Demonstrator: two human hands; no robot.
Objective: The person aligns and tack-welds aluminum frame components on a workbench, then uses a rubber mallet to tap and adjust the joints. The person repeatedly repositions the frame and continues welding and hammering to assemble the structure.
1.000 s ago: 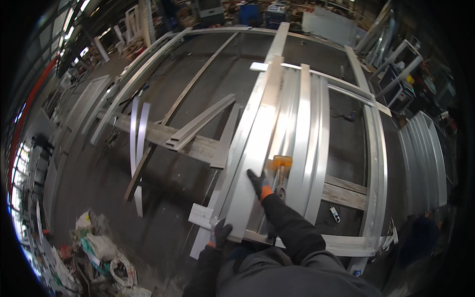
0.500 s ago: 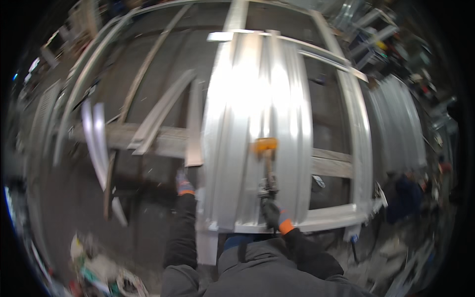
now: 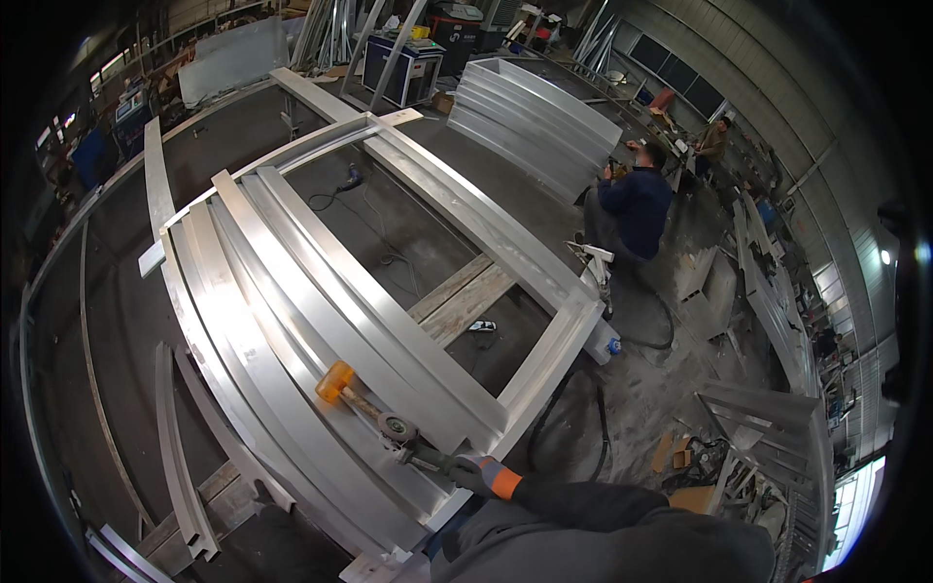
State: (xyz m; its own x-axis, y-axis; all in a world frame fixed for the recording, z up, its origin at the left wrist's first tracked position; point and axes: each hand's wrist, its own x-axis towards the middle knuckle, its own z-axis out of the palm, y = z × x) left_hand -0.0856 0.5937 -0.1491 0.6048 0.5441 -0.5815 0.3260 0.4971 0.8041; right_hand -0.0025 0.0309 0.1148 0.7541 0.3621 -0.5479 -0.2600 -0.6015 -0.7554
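Observation:
My right hand (image 3: 476, 473), in a dark glove with an orange cuff, is closed around the rear of an angle grinder (image 3: 413, 449). The grinder's disc lies close over the end of a mallet's wooden handle. This mallet (image 3: 335, 382), with an amber-orange head, rests on long ribbed silver metal profiles (image 3: 282, 335) that lie side by side across a frame. Whether disc and handle touch, I cannot tell. Something dark at the lower left, beside the end of a loose strip (image 3: 233, 442), may be my left hand or sleeve; its fingers do not show.
A metal frame (image 3: 549, 374) borders the profiles, with a wooden beam (image 3: 462, 301) across its opening. A power tool with a cord (image 3: 350, 178) lies on the floor inside. Beyond, a person in dark blue (image 3: 637, 204) crouches beside stacked ribbed panels (image 3: 535, 126). A black hose (image 3: 603, 428) curls at right.
My view has swung to the right and up, bringing the co-workers and far hall into sight. My right hand still grips the grinder; my left hand no longer shows plainly.

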